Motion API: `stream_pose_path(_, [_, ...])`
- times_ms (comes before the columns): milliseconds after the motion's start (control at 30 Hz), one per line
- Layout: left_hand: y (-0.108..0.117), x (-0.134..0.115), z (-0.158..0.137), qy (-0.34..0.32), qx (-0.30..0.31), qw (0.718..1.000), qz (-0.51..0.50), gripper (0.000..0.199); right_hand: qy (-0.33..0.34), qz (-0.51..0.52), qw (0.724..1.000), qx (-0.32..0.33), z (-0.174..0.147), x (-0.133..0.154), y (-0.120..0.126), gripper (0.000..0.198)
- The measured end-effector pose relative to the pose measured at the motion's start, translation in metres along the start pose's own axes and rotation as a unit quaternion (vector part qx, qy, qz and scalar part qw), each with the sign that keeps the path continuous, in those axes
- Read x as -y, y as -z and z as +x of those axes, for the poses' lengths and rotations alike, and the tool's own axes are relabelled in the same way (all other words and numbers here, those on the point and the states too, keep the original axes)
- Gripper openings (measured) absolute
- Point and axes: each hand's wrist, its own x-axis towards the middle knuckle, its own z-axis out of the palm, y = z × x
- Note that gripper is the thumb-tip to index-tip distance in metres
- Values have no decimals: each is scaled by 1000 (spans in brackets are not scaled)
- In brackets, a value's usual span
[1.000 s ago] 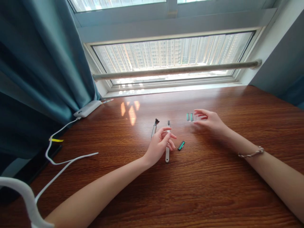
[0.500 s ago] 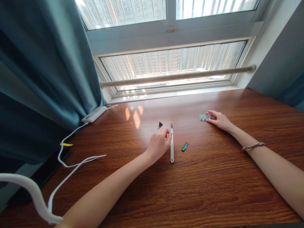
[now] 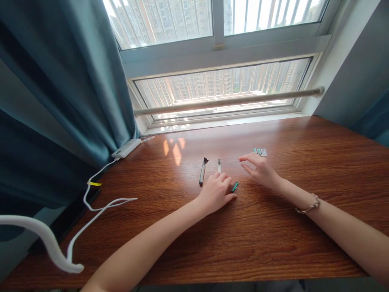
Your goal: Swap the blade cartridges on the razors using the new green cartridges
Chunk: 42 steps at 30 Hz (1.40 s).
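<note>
My left hand (image 3: pixel 215 191) lies low over the table, thumb and fingers apart on either side of a green-and-black razor cartridge (image 3: pixel 235 187). It covers most of a white toothbrush (image 3: pixel 219 166), whose head shows beyond the fingers. Left of the toothbrush lies a razor handle (image 3: pixel 202 172), grey and black, its dark head end pointing to the window. My right hand (image 3: pixel 259 169) is open, with nothing seen between its thumb and fingers. Just behind it rests a clear case of green razor cartridges (image 3: pixel 260 151), one end of the case looking vacant.
The brown wooden table (image 3: pixel 267 247) reaches to the window sill. A white cable (image 3: pixel 86 202) and a thicker white curved tube (image 3: pixel 51 243) run along the left side. A white power strip (image 3: pixel 126 149) sits by the blue curtain (image 3: pixel 91 73).
My right hand has left the cartridge case and come left and nearer. My left hand has shifted right over the toothbrush to the loose cartridge, its fingers spreading and uncovering the razor handle.
</note>
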Motion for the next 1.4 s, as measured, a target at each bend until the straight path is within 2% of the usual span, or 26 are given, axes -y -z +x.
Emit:
stream_pose_path(100, [-4,3,6,-51,24,998,-13,42,-12,7,1000,-5,-2,12,0,17])
stream_pose_path(267, [-9,13,15,-70,39,996,-26,30,-27,28,999,-14,0,24,8,18])
stream_pose_path(367, [-5,17,17,-74,31,996,-45,35,-64,48,997,-19,0,24,8,20])
stream_pose_path(433, [1,19,17,-73,3,995,-62,40,-106,63,992,-27,-2,20,4,23])
stream_pose_path(533, [15,22,15,-47,-90,986,-132,41,-136,73,988,-18,-8,20,-8,26])
stream_pose_path(633, [29,26,12,-8,-184,956,-228,38,-82,83,991,63,-17,35,-23,23])
stream_pose_path(700, [36,27,11,10,-230,933,-277,36,25,56,988,143,-21,51,-32,30])
stream_pose_path(767, [40,28,9,23,-255,914,-313,36,82,5,982,172,-25,66,-39,32])
stream_pose_path(833, [41,27,8,35,-253,903,-345,36,84,-21,981,176,-26,74,-44,26])
stream_pose_path(900, [39,26,7,55,-241,887,-389,37,52,-20,985,161,-27,73,-44,17])
stream_pose_path(967, [35,23,7,90,-217,851,-470,37,2,-12,990,140,-27,65,-42,8])
stream_pose_path(1000, [32,21,7,113,-202,819,-525,36,-28,-10,991,131,-27,59,-39,6])
stream_pose_path(1033, [29,19,8,139,-184,776,-587,35,-59,-13,990,129,-27,52,-36,5])
stream_pose_path(1100, [23,14,9,192,-145,665,-707,34,-114,-25,985,126,-27,36,-28,4])
stream_pose_path(1167, [16,11,10,237,-106,557,-789,37,-139,-20,983,118,-29,20,-20,5])
stream_pose_path(1233, [10,12,11,266,-76,483,-830,39,-168,9,982,87,-31,8,-14,14])
stream_pose_path(1300, [4,15,12,281,-62,444,-849,38,-190,46,980,46,-33,2,-10,23])
stream_pose_path(1400, [-2,23,14,291,-57,423,-856,38,-168,116,978,32,-35,9,-7,28])
